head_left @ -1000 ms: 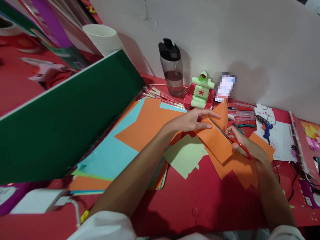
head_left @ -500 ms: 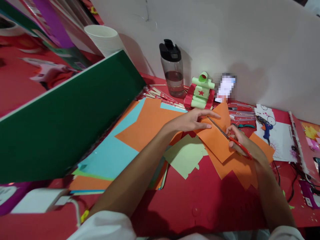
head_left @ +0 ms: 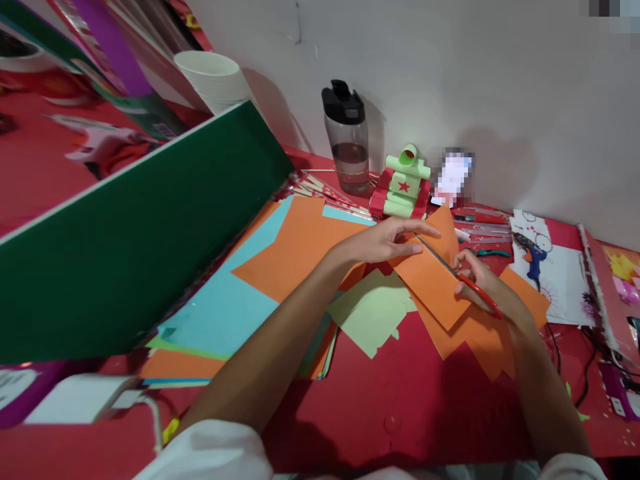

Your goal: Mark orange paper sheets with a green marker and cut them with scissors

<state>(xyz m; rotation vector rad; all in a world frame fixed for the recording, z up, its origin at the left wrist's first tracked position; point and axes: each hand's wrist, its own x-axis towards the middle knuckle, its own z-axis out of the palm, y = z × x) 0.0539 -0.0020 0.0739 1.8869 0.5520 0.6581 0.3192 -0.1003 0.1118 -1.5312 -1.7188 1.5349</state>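
Observation:
My right hand [head_left: 477, 280] grips a pair of red-handled scissors [head_left: 479, 296], their blades pointing up and left across a sheet of orange paper [head_left: 443, 293]. The blade tips reach the gap between the thumb and forefinger of my left hand [head_left: 384, 239]. That hand holds the sheet's left side, thumb and fingers stretched along it; its underside is hidden. More orange paper lies under the sheet, toward my right forearm. Pale green paper pieces [head_left: 373, 310] rest on the red table just below my left hand.
Blue and orange sheets [head_left: 220, 313] lie under my left forearm, beside a tilted green board [head_left: 150, 247]. Behind my hands stand a water bottle [head_left: 347, 143], a green-and-red paper model [head_left: 403, 183] and a lit phone [head_left: 451, 177]. A blue glue gun [head_left: 535, 260] lies at the right.
The near part of the orange sheet has swung slightly downward along the cut. My right thumb and the scissor handles have shifted a little left; my left hand stays nearly in place.

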